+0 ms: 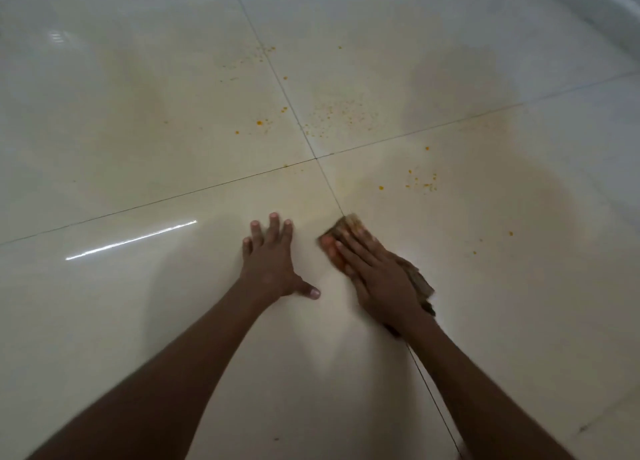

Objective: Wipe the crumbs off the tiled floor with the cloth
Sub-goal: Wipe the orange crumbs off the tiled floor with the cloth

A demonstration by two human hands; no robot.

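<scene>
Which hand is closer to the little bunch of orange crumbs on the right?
Right. The right hand, pressing the cloth, sits just below-left of those crumbs. The left hand lies flat farther left.

I'd say an indoor room, likely a home: glossy cream tiled floor (138, 148), white skirting (609, 12) at upper right.

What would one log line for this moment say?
left hand: flat on floor, empty | right hand: pressing cloth on tile | crumbs: still scattered ahead | stage: wiping underway
</scene>
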